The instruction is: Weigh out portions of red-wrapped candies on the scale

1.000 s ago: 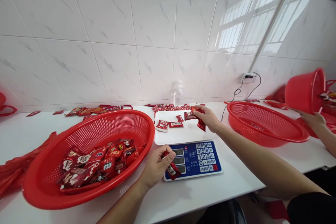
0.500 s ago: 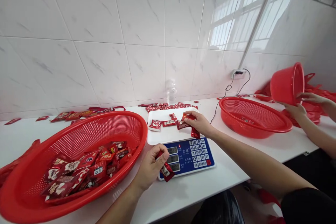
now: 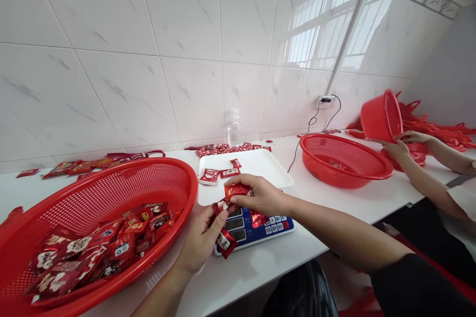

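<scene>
My left hand (image 3: 197, 242) is closed on small red snack packets (image 3: 226, 243), one of which hangs below the fingers over the front of a blue weighing scale (image 3: 243, 241). Just above it, my right hand (image 3: 262, 198) pinches more red packets (image 3: 237, 191), and the two hands meet there. A shiny red packet also shows under the right palm, over the keypad. On the scale's white tray (image 3: 266, 164) lie a red-and-white packet (image 3: 209, 176), a flat labelled packet (image 3: 229, 172) and a smaller packet (image 3: 235, 163).
To the left stands a large red mesh basket (image 3: 178, 173) with many packets in it. Another red basket (image 3: 316, 173) is at the right. Beyond it, a co-worker's hands (image 3: 397, 151) tilt a red basin (image 3: 377, 119). A clear bottle (image 3: 234, 131) stands by the wall.
My right hand has moved from the tray toward my left hand, bringing packets with it. Fewer packets lie on the tray. The view has turned slightly to the right.
</scene>
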A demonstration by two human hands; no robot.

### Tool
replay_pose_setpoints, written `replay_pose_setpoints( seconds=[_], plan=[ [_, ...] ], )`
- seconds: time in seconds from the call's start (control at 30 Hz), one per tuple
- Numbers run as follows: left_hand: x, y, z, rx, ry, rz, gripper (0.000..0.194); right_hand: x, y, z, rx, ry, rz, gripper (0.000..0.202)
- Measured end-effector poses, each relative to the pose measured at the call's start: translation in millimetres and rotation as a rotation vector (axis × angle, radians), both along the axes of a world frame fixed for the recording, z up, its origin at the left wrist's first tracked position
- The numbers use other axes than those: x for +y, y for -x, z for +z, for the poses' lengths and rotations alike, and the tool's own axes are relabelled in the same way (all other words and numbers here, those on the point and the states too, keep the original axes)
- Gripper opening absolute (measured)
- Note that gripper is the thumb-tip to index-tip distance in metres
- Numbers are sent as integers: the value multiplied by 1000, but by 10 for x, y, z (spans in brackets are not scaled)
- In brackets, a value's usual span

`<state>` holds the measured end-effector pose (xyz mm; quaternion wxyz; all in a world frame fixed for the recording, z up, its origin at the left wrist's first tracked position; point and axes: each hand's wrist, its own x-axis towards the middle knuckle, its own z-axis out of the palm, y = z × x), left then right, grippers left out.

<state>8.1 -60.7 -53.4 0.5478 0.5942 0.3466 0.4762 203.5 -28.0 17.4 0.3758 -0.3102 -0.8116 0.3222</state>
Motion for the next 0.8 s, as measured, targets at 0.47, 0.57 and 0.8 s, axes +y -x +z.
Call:
replay_pose_setpoints(
  seconds=[0.47, 0.57, 0.8],
  plan=[
    [-54, -5, 62, -10, 14, -13, 36, 39, -29, 21, -198, 108, 209, 33],
    [-56, -1, 72, 52, 9, 30, 32, 210, -4, 70, -134, 16, 21, 30],
    [-35, 18, 55, 145, -12, 32, 35, 752, 164, -57, -286, -88, -180, 25]
  ],
)
